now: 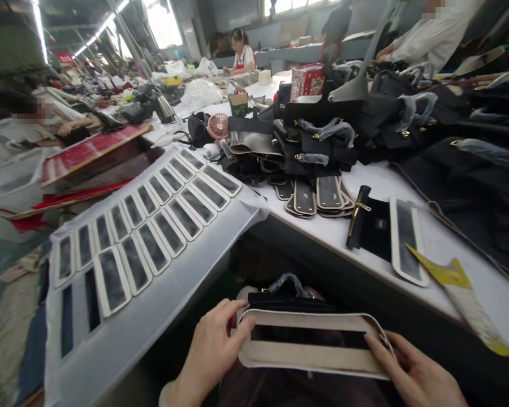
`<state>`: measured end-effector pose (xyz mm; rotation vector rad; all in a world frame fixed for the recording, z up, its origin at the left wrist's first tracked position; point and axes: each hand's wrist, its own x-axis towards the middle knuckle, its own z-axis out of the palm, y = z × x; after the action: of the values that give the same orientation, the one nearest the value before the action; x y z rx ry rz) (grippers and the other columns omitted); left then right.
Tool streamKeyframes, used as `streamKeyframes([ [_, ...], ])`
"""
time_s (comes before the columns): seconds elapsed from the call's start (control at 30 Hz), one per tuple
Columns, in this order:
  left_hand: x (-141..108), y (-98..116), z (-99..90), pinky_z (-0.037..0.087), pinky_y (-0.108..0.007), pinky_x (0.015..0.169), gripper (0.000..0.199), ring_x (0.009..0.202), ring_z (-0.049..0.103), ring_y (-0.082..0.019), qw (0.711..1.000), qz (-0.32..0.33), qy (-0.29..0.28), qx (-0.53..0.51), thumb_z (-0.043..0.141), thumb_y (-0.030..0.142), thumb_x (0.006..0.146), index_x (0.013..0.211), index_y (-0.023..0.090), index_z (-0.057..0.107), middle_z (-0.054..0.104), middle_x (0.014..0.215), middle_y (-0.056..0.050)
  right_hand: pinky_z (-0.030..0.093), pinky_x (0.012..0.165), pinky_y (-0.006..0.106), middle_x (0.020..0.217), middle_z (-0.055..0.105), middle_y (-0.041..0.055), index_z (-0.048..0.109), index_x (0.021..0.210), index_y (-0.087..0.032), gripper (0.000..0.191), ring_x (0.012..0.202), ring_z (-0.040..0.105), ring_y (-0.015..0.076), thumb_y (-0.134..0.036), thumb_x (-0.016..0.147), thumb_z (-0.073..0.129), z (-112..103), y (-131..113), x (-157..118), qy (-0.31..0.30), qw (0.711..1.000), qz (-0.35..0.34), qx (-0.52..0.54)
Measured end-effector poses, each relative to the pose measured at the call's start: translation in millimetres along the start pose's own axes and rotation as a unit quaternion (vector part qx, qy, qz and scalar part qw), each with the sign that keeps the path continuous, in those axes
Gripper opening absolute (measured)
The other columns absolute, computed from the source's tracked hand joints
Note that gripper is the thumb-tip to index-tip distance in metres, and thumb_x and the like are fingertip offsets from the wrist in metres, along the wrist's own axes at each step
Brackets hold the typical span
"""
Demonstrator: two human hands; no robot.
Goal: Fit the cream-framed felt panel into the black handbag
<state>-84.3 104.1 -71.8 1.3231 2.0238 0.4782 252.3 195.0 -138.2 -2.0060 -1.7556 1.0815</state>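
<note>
Low in the view I hold a black handbag (pixel 288 304), its handle (pixel 289 282) wrapped in clear plastic. A beige-rimmed, round-cornered panel (pixel 314 359) with a dark slot along its middle faces up at me. My left hand (pixel 214 345) pinches the panel's left end between thumb and fingers. Around the right end closes my right hand (pixel 411 367), the thumb over the rim and the fingers behind. The lower part of the bag is dark and hard to make out.
On the left table lie rows of white-rimmed dark panels (pixel 112 281). The right table bears a yellow-and-white tool (pixel 460 294), another white-rimmed panel (pixel 407 240), a black piece with a zip (pixel 371 223) and stacked black bags (pixel 314 147). Behind stands a pink fan (pixel 218 126). Other people sit farther back.
</note>
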Motion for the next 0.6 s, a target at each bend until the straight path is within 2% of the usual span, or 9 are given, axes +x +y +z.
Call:
streamKeyframes([
  [0.07, 7.5, 5.6, 0.7, 0.038, -0.029, 0.072, 0.033, 0.077, 0.057, -0.017, 0.999, 0.012, -0.013, 0.045, 0.044, 0.044, 0.095, 0.104, 0.024, 0.068, 0.059, 0.086, -0.003, 0.053, 0.064, 0.025, 0.085, 0.074, 0.0068, 0.073, 0.100, -0.020, 0.071, 0.080, 0.070, 0.0256, -0.079, 0.068, 0.052, 0.6, -3.4, -0.3, -0.010, 1.000, 0.007, 0.009],
  [0.13, 13.4, 5.8, 4.0, 0.038, -0.029, 0.076, 0.033, 0.084, 0.060, -0.018, 0.996, 0.023, -0.034, 0.078, 0.038, 0.037, 0.096, 0.100, 0.024, 0.068, 0.062, 0.091, -0.003, 0.052, 0.070, 0.024, 0.089, 0.074, 0.0070, 0.071, 0.105, -0.019, 0.069, 0.087, 0.069, 0.0253, -0.077, 0.074, 0.050, -0.5, -8.3, -3.3, -0.022, 0.999, -0.009, 0.031],
  [0.23, 21.3, -1.9, 11.0, 0.039, -0.030, 0.080, 0.043, 0.089, 0.061, -0.020, 0.992, 0.041, -0.069, 0.100, 0.028, 0.041, 0.097, 0.101, 0.023, 0.066, 0.062, 0.095, -0.004, 0.048, 0.075, 0.024, 0.096, 0.073, 0.0080, 0.069, 0.108, -0.018, 0.061, 0.091, 0.068, 0.0245, -0.069, 0.085, 0.043, -4.2, -18.9, -10.0, -0.029, 0.997, -0.046, 0.055],
  [0.33, 31.9, -9.6, 15.5, 0.040, -0.029, 0.078, 0.050, 0.084, 0.061, -0.020, 0.992, 0.027, -0.087, 0.091, 0.026, 0.053, 0.095, 0.089, 0.023, 0.066, 0.062, 0.088, -0.003, 0.046, 0.071, 0.025, 0.093, 0.074, 0.0080, 0.069, 0.108, -0.019, 0.057, 0.083, 0.069, 0.0233, -0.062, 0.093, 0.035, -5.2, -27.7, -13.4, -0.014, 0.997, -0.068, 0.037],
  [0.43, 41.1, -10.5, 15.1, 0.039, -0.029, 0.077, 0.056, 0.079, 0.060, -0.020, 0.988, 0.019, -0.125, 0.083, 0.022, 0.059, 0.093, 0.075, 0.022, 0.060, 0.061, 0.080, -0.004, 0.042, 0.061, 0.028, 0.081, 0.072, 0.0080, 0.070, 0.105, -0.017, 0.058, 0.066, 0.066, 0.0219, -0.058, 0.097, 0.029, -1.6, -27.7, -13.6, 0.019, 0.996, -0.089, -0.010],
  [0.6, 44.6, -3.8, 10.5, 0.037, -0.032, 0.079, 0.064, 0.083, 0.058, -0.021, 0.982, 0.004, -0.168, 0.090, 0.012, 0.066, 0.088, 0.073, 0.020, 0.055, 0.060, 0.081, -0.006, 0.039, 0.056, 0.027, 0.068, 0.068, 0.0070, 0.068, 0.096, -0.016, 0.055, 0.058, 0.065, 0.0204, -0.054, 0.099, 0.028, 5.4, -19.5, -13.9, 0.048, 0.990, -0.127, -0.037],
])
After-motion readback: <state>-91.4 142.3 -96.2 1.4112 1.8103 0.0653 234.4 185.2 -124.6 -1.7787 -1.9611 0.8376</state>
